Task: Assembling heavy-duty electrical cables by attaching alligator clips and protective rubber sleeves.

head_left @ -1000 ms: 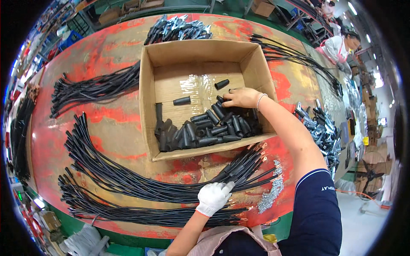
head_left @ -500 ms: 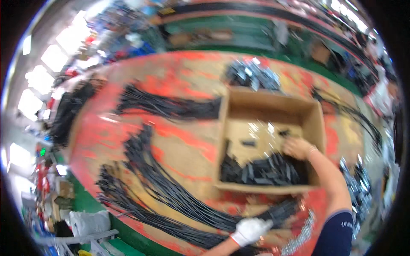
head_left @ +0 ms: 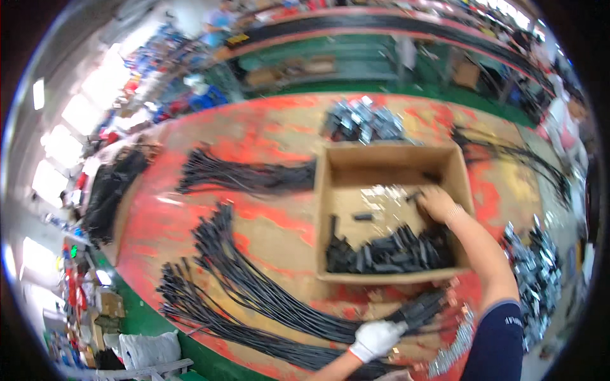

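Inside the open cardboard box (head_left: 394,277), my bare right hand (head_left: 437,204) is closed, with a small black piece (head_left: 413,197) at its fingertips. Motion blurs that piece's exact shape. Many short black plastic pieces (head_left: 394,249) are heaped along the box's near side, and a single one (head_left: 363,217) lies apart on the box floor. My left hand (head_left: 377,339), in a white glove, lies with fingers drawn together on the black cables (head_left: 279,301) in front of the box. Its fingertips hide what they pinch, if anything.
Another cable bundle (head_left: 248,173) reaches the box's left wall. Shiny silvery parts are piled behind the box (head_left: 363,120) and right of it (head_left: 532,279). A row of small metal parts (head_left: 452,346) lies beside my right sleeve. A person (head_left: 567,124) is at the far right.
My right hand has moved toward the far side of the box, with the black piece at its fingers. My left hand stays on the cables. The whole view has shifted slightly.
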Demonstrator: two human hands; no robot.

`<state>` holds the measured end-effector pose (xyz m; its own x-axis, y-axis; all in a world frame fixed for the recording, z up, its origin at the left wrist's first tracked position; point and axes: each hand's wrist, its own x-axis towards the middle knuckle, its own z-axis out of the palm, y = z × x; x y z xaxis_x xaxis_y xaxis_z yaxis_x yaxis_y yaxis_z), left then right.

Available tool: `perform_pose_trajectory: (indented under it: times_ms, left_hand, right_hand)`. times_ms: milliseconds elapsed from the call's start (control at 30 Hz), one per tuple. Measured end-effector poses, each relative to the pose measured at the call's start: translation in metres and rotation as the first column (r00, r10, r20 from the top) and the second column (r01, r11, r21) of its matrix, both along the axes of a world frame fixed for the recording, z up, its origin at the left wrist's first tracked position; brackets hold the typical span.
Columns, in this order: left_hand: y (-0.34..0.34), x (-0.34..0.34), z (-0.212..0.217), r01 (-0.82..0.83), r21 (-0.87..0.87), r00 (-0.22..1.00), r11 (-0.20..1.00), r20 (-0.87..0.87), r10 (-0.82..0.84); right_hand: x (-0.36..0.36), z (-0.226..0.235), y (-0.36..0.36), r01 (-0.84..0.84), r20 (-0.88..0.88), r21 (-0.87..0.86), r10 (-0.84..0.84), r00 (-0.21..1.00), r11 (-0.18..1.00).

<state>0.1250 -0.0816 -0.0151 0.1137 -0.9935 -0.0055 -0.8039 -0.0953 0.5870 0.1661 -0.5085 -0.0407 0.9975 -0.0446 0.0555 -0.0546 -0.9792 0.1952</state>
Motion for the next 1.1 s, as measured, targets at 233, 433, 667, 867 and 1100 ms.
perform_pose_trajectory:
  times_ms: [233, 433, 667, 867, 1100]
  left_hand:
    - [0.009, -0.004, -0.020, -0.011, -0.191, 0.999, 0.981, -0.040, 0.004]
    - [0.011, 0.000, -0.018, -0.030, -0.215, 0.999, 0.976, -0.033, 0.023]
    - [0.009, 0.003, -0.020, -0.099, -0.350, 0.995, 0.932, -0.027, 0.096]
    - [0.011, 0.004, -0.021, -0.088, -0.315, 0.996, 0.945, -0.040, 0.080]
    - [0.011, 0.003, -0.024, -0.068, -0.323, 0.998, 0.944, -0.041, 0.057]
  right_hand:
    - [0.016, 0.046, 0.001, 0.388, 0.004, 0.329, -0.413, 0.911, 0.861]
    - [0.035, 0.032, 0.019, 0.228, 0.073, 0.425, -0.284, 0.956, 0.876]
    - [0.051, 0.032, 0.037, 0.170, -0.011, 0.371, -0.179, 0.984, 0.913]
    - [0.039, 0.057, 0.067, -0.238, -0.327, 0.319, 0.342, 0.881, 0.917]
    - [0.038, 0.033, 0.064, -0.570, -0.348, 0.237, 0.617, 0.706, 0.786]
